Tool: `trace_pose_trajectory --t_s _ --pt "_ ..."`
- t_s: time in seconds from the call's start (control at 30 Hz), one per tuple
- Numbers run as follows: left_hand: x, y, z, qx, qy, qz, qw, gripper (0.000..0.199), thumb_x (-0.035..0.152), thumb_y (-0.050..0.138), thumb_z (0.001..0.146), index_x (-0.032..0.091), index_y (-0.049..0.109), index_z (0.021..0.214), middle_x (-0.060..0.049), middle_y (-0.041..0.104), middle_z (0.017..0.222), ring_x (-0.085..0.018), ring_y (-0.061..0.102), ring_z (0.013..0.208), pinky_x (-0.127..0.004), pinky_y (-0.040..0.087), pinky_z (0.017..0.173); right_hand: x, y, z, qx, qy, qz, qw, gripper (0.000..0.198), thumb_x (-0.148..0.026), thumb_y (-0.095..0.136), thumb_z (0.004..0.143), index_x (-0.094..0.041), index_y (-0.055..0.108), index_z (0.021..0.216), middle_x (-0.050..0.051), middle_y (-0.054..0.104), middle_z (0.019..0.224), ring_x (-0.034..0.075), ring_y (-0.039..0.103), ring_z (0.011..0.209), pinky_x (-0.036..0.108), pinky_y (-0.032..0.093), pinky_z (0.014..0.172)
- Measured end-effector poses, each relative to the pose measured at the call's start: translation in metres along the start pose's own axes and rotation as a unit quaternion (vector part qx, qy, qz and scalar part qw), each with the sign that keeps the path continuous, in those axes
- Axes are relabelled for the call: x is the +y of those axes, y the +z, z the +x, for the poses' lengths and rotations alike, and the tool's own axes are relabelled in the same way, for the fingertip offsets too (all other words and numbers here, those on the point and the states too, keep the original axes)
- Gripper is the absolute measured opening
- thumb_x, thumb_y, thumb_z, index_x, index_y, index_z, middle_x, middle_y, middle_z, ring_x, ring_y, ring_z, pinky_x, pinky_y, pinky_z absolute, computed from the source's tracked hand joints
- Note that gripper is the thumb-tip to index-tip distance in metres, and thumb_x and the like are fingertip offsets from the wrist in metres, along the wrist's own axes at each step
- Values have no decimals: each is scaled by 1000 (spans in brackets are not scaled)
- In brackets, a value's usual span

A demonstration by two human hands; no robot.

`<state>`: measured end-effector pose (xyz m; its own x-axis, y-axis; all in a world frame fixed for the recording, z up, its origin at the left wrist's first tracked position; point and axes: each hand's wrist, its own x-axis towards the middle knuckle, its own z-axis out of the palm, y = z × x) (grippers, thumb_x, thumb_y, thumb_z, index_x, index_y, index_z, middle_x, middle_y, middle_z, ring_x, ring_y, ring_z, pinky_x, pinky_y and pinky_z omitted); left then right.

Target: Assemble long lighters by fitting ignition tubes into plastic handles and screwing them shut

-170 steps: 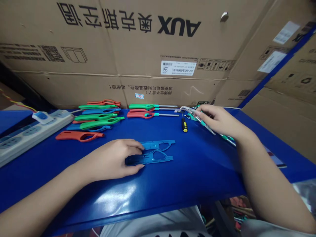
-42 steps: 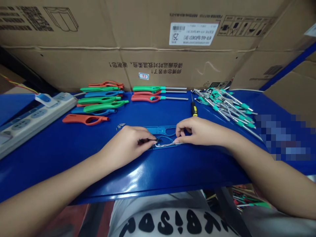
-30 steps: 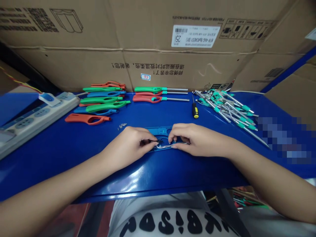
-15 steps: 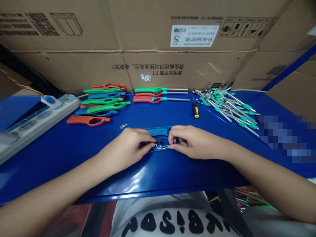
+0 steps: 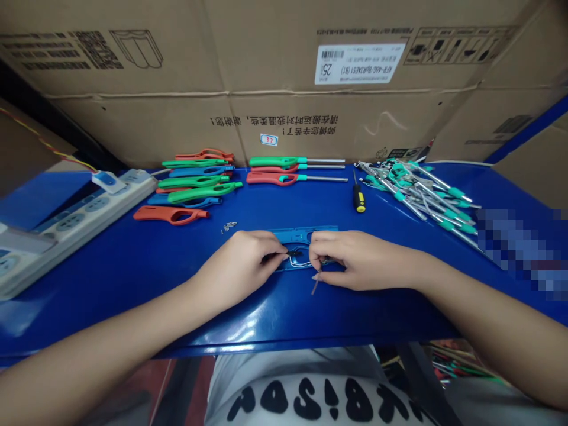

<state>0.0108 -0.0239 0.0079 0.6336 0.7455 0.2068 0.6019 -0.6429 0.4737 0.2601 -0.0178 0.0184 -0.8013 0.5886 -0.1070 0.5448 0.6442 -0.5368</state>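
Observation:
A blue plastic lighter casing (image 5: 290, 232) lies open on the table, its two halves one behind the other between my hands. The fingertips of my left hand (image 5: 251, 260) are closed in a pinch on a small black part (image 5: 293, 254) over the nearer half. From that part white wires (image 5: 298, 264) curve to the right, under my right fingers. My right hand (image 5: 359, 260) is closed, thumb and finger pinching a thin brownish strip (image 5: 315, 287) that points down toward the table's front edge. My fingers hide part of the casing.
Coloured lighter casings (image 5: 195, 192) lie at the back left beside a power strip (image 5: 84, 216). Lighters with metal tubes (image 5: 297, 177), a screwdriver (image 5: 359, 198) and a pile of tube assemblies (image 5: 417, 192) sit farther right. Small screws (image 5: 228, 226) lie near my left hand.
The brownish strip now shows below my right fingertips, which have come off the white wires. My left hand keeps its pinch on the black part. The whole view has shifted slightly.

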Motion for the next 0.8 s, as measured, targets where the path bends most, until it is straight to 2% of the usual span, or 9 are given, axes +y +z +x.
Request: trace_pose_trajectory --t_s 0.17,0.27,0.37,0.43,0.53,0.6,0.67,0.8 --pt "2 -5 -3 -42 -16 38 998 19 12 62 93 19 80 94 -2 77 96 -19 73 84 -31 57 78 1 2 1 -2 0 -3 1000 5 -25 62 93 -21 60 93 0 60 96 14 55 83 26 36 70" --pt "5 -9 -7 -77 3 86 993 23 12 58 95 20 79 98 -2 77 102 -21 74 88 -34 59 80 1 2 1 -2 0 -4 1000 5 -25 62 93 -21 60 92 -1 61 96 13 55 82 26 36 69" --pt "13 -11 -12 -97 30 158 982 24 20 55 99 20 78 103 -5 75 106 -25 74 92 -39 60 81 1 2 2 -4 0 -9 1000 6 -25 62 93 -20 60 91 -1 60 94 13 54 81 26 35 67" --pt "19 -10 -15 -105 32 207 972 24 26 55 99 18 76 109 -8 74 104 -27 73 88 -41 62 75 2 2 2 -5 -6 -12 1000 8 -27 62 94 -20 60 90 0 60 93 14 55 81 26 35 67" --pt "26 -7 -20 -124 42 274 953 27 25 60 96 12 73 116 -11 70 98 -28 69 81 -42 61 66 2 0 2 -4 -21 -10 1000 17 -36 66 93 -20 62 91 0 61 95 14 56 82 26 35 68" --pt "27 -5 -23 -128 60 304 942 31 21 61 95 8 70 121 -13 69 98 -30 67 84 -45 61 70 2 0 1 -5 -32 -4 999 29 -49 68 91 -21 64 91 0 61 94 14 57 81 26 36 67" --pt "26 -3 -24 -125 73 301 942 32 17 58 96 7 68 125 -15 69 104 -32 66 93 -49 60 78 1 0 1 -4 -39 3 999 34 -53 62 94 -20 64 89 0 61 91 14 57 80 26 37 68" --pt "18 -1 -19 -109 30 182 977 29 19 58 98 14 70 124 -11 70 108 -28 66 99 -46 58 88 1 4 4 32 -15 -15 999 29 -35 48 104 -18 60 84 2 60 90 14 57 80 26 38 70"
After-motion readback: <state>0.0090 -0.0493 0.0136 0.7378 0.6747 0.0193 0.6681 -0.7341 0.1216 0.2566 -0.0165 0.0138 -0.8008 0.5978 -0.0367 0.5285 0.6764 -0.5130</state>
